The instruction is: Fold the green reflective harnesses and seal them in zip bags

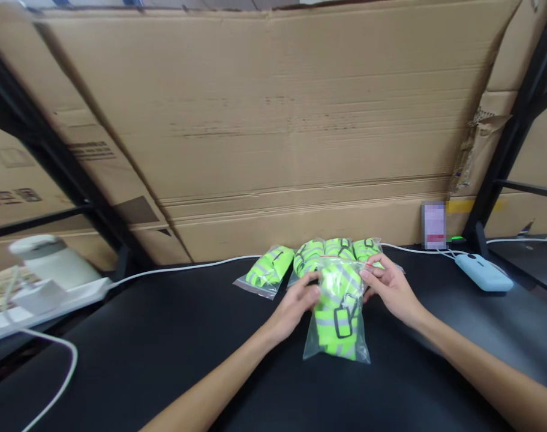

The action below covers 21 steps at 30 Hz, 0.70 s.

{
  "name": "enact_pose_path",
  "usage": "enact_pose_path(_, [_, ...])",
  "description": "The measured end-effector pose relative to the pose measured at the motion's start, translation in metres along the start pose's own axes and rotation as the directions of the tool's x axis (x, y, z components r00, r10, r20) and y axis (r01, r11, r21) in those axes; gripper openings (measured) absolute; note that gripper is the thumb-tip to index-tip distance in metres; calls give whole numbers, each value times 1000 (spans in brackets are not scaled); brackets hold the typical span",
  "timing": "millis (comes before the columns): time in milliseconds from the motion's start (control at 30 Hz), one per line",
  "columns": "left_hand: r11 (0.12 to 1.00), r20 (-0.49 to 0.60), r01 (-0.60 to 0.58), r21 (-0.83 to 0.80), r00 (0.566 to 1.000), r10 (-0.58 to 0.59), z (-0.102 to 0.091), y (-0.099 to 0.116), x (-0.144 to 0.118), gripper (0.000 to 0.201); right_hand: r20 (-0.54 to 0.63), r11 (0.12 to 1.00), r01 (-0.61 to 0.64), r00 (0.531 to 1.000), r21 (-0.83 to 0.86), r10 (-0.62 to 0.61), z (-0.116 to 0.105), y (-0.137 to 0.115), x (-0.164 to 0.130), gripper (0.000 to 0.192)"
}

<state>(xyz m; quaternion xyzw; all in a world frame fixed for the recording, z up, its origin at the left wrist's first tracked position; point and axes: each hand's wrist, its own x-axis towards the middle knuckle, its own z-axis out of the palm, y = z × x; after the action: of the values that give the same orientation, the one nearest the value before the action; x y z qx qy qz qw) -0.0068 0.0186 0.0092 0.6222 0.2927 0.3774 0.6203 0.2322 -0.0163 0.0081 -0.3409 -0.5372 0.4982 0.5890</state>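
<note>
Between my hands is a clear zip bag (339, 318) holding a folded neon-yellow strap with grey reflective bands and a black buckle. My left hand (298, 303) grips the bag's left side near the top. At its upper right corner, by the red-edged seal, my right hand (385, 285) pinches it between thumb and fingers. Behind it lie several similar packed bags in a row, partly hidden by the held one. The leftmost packed bag (270, 269) rests at an angle, apart from my hands.
A cardboard sheet (273, 120) stands behind the black table (174, 336). To the right are a light-blue power bank (484, 273) and a phone (434, 225) leaning upright. On the left sit a white power strip (48, 309) and a white bottle (55, 261). White cables cross the table.
</note>
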Motion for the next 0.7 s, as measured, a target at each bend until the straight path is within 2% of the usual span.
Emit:
enact_pose_path(67, [997, 78, -16, 80, 997, 10, 8, 1, -2, 60, -47, 1000, 23, 999, -1, -23, -1, -6, 1, 40])
enact_pose_path(100, [993, 81, -35, 114, 996, 26, 13, 0, -4, 59, -65, 1000, 24, 998, 0, -24, -1, -8, 1, 44])
enact_pose_path(200, [966, -19, -138, 217, 989, 145, 23, -1, -7, 59, -77, 1000, 3, 997, 10, -3, -3, -12, 1, 54])
enact_pose_path(333, [873, -88, -257, 414, 943, 319, 22, -1, -10, 59, 49, 998, -53, 997, -19, 54, -1, -9, -4, 56])
enact_pose_path(400, [825, -78, -264, 500, 935, 346, 20, 0, -12, 60, 92, 997, -56, 994, -47, 61, 2, -4, -5, 54])
enact_pose_path(467, [786, -66, -254, 564, 935, 350, 19, 0, -14, 63, 85, 997, -38, 995, -61, 43, 5, 0, -6, 48])
enact_pose_path(600, [753, -44, -316, 578, 909, 415, 18, 0, -17, 70, 61, 994, 20, 998, -105, -13, 8, 6, -6, 37])
enact_pose_path(700, [745, -49, -417, 520, 857, 513, 17, 3, -18, 55, 67, 976, 62, 997, -208, -50, 8, 4, -8, 38])
